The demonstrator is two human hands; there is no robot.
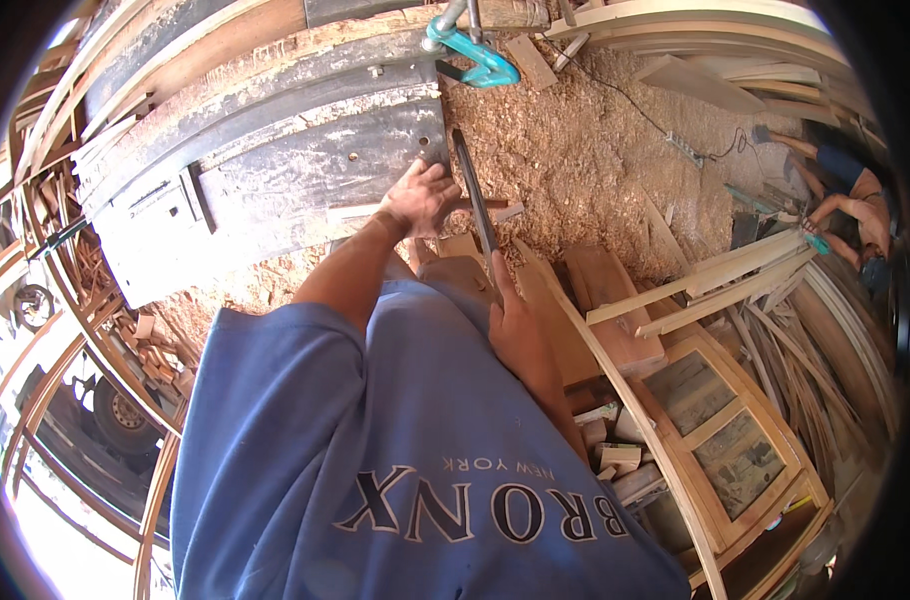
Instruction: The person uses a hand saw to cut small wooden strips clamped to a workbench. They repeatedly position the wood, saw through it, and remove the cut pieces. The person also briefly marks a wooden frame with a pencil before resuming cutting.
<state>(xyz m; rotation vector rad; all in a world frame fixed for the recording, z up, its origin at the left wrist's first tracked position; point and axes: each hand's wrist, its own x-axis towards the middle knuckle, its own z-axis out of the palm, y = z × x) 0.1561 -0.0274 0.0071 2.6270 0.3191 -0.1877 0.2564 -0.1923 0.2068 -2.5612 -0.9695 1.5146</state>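
Observation:
My left hand [423, 198] is at the edge of a dark, worn workbench [275, 165], its fingers bent over a thin wooden strip [360, 211]. One end of the strip sticks out past the bench edge. Held in my right hand [517, 322] is a long, narrow, dark metal tool [475, 195], seen almost edge-on; whether it is a saw or a file cannot be made out. Its far end points away from me, and its shaft passes close beside the strip's protruding end. My right hand hides the tool's grip.
A turquoise clamp [475, 58] sits at the bench's far right corner. Wood shavings [575, 160] cover the floor. To my right lie a framed wooden panel [710, 440], long boards [715, 285] and offcuts [620, 458]. Another person [855, 205] works at the far right.

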